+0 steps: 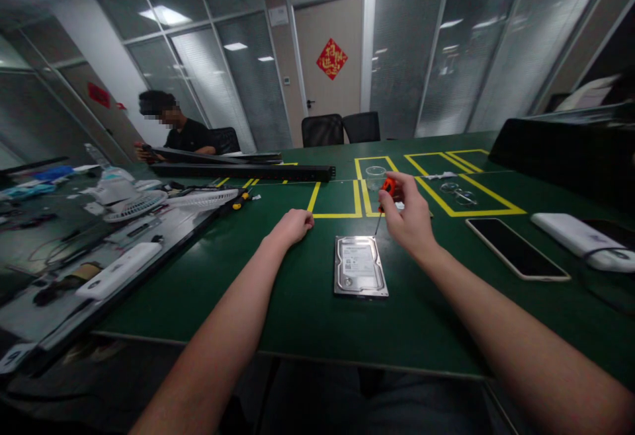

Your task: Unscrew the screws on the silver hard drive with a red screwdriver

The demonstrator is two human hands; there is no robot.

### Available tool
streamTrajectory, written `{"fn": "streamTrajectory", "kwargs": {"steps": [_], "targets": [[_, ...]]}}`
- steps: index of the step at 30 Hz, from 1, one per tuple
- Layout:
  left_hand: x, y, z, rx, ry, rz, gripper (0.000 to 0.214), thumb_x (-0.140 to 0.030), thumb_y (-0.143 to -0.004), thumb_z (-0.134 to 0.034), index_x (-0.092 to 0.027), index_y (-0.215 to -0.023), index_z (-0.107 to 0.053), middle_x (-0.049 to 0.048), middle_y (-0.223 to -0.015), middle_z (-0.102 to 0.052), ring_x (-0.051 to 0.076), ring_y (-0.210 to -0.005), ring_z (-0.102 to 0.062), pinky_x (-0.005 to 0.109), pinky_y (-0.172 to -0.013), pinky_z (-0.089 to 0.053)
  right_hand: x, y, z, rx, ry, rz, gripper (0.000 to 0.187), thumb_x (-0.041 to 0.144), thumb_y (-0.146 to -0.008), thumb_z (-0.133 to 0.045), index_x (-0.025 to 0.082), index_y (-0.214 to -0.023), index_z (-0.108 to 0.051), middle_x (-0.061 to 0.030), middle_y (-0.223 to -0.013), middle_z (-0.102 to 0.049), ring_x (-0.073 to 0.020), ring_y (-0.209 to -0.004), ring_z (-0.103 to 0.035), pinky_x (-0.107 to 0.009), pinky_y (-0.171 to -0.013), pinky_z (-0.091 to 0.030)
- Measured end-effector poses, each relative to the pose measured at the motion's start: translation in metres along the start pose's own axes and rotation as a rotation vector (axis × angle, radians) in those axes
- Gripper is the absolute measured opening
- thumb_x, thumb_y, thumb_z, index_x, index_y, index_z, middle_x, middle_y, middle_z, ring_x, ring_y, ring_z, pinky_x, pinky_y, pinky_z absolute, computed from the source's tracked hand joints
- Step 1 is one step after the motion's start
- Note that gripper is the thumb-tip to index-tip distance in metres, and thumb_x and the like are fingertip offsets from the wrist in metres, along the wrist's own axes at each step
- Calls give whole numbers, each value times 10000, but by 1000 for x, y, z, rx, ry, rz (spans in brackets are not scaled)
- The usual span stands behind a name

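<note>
A silver hard drive (360, 266) lies flat on the green table (307, 303) in front of me. My right hand (409, 217) is closed round a small screwdriver (385, 192) with an orange-red handle; its thin shaft points down at the drive's far right corner. My left hand (292, 225) rests on the table to the left of the drive, fingers curled into a loose fist, with nothing visible in it.
Yellow tape boxes (357, 203) mark the table beyond the drive; a clear cup (375, 176) stands in one. A phone (516, 248) and a white power bank (580, 240) lie at right. A dismantled fan (136, 205) and clutter sit at left. Another person (178, 132) sits at far left.
</note>
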State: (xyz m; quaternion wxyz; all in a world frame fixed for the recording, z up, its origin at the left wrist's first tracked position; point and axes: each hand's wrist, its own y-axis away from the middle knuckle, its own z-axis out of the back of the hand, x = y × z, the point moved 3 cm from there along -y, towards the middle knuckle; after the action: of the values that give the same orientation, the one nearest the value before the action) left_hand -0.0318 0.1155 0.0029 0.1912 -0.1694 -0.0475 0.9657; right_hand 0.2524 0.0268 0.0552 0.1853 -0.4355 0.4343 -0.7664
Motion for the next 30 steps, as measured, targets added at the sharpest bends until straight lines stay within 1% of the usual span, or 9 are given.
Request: {"fn": "streamTrajectory", "kwargs": {"steps": [2,5,11,13,16,19,23,26,30], "targets": [[-1,0,-1,3,-4,-2,147,-150,-896,-636,-204,-913,-772,87,-1000,-791,236,-951,-723,333,-890,-526,0,0,0,1,-6,3,329,301,-997,-593,267,-1324,-590,-78,-1122,-699,-218,-883,-675,-439,-835,-595],[-1,2,1,-7,10,-8,151,-161,-920,-623,-203,-974,-757,77,-1016,-787,223,-939,-720,317,-868,-528,0,0,0,-2,-6,7,331,305,-1000,-588,271,-1329,-587,-77,-1129,-700,-216,-881,-674,-438,-834,-598],[11,3,12,-98,25,13,244,-193,-993,-537,-195,-1105,-754,102,-1173,-748,240,-1048,-701,349,-932,-532,2,0,1,-5,0,11,324,311,-1006,-589,272,-1328,-587,-75,-1108,-696,-221,-884,-677,-434,-829,-602],[14,2,11,-95,27,2,245,-222,-987,-573,-201,-1149,-756,104,-1220,-729,242,-1078,-693,350,-959,-532,2,0,1,-3,2,16,326,305,-1009,-587,269,-1333,-586,-78,-1117,-694,-219,-890,-678,-430,-831,-600],[12,2,6,-27,54,-11,280,-249,-918,-693,-200,-1186,-761,100,-1206,-740,237,-1039,-699,341,-959,-540,3,-1,2,-5,0,13,330,299,-1006,-588,271,-1334,-588,-73,-1116,-694,-218,-891,-675,-426,-829,-598],[8,2,2,20,78,-2,232,-220,-875,-729,-185,-1097,-788,87,-1097,-775,223,-955,-712,328,-917,-551,2,-1,2,-11,2,9,331,302,-999,-592,273,-1329,-591,-69,-1105,-696,-217,-881,-670,-425,-824,-597],[2,2,3,10,72,4,126,-232,-878,-718,-181,-958,-801,76,-965,-788,222,-899,-715,333,-910,-547,2,0,1,-8,-6,4,331,305,-1000,-592,273,-1330,-591,-72,-1117,-694,-218,-888,-671,-425,-829,-594],[0,3,4,8,59,1,103,-214,-879,-704,-185,-922,-792,72,-944,-785,214,-880,-709,321,-888,-539,3,0,1,-12,-9,2,327,300,-999,-596,268,-1325,-593,-72,-1107,-694,-213,-874,-671,-420,-820,-594],[1,3,3,10,38,-8,123,-173,-903,-648,-183,-927,-768,75,-970,-780,207,-893,-702,301,-854,-522,3,-1,2,-24,-15,10,330,300,-987,-609,267,-1315,-593,-65,-1086,-699,-213,-863,-675,-421,-812,-595]]}}
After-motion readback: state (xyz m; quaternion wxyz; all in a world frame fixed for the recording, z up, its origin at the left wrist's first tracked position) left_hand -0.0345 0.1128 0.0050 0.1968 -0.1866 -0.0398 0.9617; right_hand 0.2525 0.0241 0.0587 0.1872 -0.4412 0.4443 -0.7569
